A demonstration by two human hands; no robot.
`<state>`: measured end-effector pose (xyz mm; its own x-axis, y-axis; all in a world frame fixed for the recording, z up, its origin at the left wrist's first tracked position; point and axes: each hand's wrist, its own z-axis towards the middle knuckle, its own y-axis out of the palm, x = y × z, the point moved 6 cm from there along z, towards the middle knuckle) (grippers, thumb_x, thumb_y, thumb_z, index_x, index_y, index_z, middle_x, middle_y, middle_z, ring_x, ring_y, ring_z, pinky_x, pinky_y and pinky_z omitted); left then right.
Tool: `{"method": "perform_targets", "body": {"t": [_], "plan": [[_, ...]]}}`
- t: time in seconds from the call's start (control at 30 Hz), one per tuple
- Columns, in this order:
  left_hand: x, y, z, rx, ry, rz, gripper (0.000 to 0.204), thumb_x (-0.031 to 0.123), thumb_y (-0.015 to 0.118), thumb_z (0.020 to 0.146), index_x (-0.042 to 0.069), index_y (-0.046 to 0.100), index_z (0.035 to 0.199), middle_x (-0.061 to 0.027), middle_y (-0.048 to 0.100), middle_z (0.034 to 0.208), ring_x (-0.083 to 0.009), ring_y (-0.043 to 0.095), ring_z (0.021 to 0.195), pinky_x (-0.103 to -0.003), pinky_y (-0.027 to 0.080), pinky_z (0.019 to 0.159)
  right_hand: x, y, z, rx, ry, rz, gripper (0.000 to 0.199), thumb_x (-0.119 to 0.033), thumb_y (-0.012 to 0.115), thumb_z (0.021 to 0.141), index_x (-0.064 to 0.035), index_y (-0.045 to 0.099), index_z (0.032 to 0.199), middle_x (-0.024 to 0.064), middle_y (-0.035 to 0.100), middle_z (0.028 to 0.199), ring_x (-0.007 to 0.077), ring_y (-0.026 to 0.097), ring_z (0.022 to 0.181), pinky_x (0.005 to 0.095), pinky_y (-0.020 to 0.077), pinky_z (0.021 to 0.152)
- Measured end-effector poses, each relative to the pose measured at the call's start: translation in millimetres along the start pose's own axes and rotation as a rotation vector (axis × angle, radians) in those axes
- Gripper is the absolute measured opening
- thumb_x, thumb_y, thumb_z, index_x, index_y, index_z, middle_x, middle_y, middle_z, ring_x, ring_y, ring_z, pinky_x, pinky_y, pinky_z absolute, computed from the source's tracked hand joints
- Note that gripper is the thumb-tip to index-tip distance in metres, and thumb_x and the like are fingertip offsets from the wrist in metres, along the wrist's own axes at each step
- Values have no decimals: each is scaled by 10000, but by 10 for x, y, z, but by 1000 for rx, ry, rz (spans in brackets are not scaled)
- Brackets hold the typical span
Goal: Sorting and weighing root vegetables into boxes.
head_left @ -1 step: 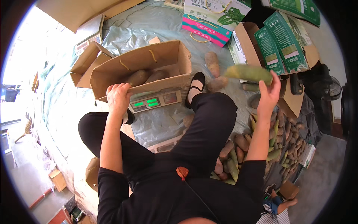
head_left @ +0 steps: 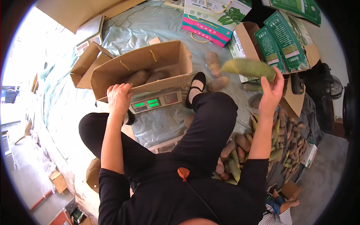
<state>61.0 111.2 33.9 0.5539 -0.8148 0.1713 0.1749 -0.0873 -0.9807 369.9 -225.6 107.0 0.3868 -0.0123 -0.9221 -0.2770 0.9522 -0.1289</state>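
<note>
A green radish (head_left: 248, 68) juts leftward from the right fingers (head_left: 279, 78), which pinch it. The left fingers (head_left: 119, 88) hold the near rim of a cardboard box (head_left: 157, 85); brown roots (head_left: 138, 78) lie beyond them, a scale (head_left: 162, 100) to their right.

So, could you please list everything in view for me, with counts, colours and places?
Open box: one, brown, left of centre
Roots inside: two visible, brown, on the box's bottom
Scale: one, greyish with green-lit display, under the box
Plastic sheet: one, bluish-grey, under the scale
Loose roots: at least two, brown, right of the box
Long green root: one, green, upper right
Root pile: many, brown and green, right
Green cartons: several, green, upper right
Fan: one, black, far right
Other person: one, partly visible, lower right
Left hand: one, bare, at the box's near rim
Right hand: one, bare, holding the long green root
</note>
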Motion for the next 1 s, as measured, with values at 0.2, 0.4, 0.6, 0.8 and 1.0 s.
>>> {"method": "perform_targets", "body": {"t": [0.2, 0.4, 0.6, 0.8, 1.0], "plan": [[-8, 2, 7, -25, -6, 12, 194, 111, 686, 706, 101, 647, 896, -53, 641, 846, -257, 585, 905, -411, 389, 890, -602, 878, 179, -185, -62, 441, 452, 50, 652, 789, -29, 471, 1196, 88, 552, 1108, 162, 547, 1013, 294, 464, 864], [4, 22, 8, -27, 2, 25, 203, 114, 686, 705, 103, 645, 903, -53, 643, 853, -253, 585, 905, -403, 391, 881, -222, 1874, 96, -381, 84, 351, 461, -60, 750, 725, -53, 494, 1109, 68, 569, 996, 119, 557, 872, 258, 489, 736], [-49, 112, 23, -88, -18, 104, 262, 145, 689, 703, 98, 615, 951, -69, 642, 913, -276, 575, 919, -402, 411, 839, 387, 1821, -55, -405, 11, -74, 418, -224, 700, 763, -52, 575, 1123, 115, 572, 1163, 240, 532, 1105, 361, 440, 893], [-16, 159, 56, -29, 63, 109, 233, 142, 665, 736, 94, 602, 955, -68, 641, 929, -279, 577, 910, -403, 416, 814, 1498, 552, -706, -61, 196, -196, 327, -127, 691, 733, -54, 603, 1039, 125, 628, 985, 278, 605, 916, 366, 487, 798], [-25, 219, 47, -56, 92, 47, 222, 133, 661, 740, 83, 607, 950, -115, 639, 844, -310, 597, 836, -419, 451, 737, 2378, -677, -2605, -197, 668, -668, 275, -173, 662, 732, -66, 643, 985, 145, 622, 985, 319, 583, 942, 392, 466, 821]]}}
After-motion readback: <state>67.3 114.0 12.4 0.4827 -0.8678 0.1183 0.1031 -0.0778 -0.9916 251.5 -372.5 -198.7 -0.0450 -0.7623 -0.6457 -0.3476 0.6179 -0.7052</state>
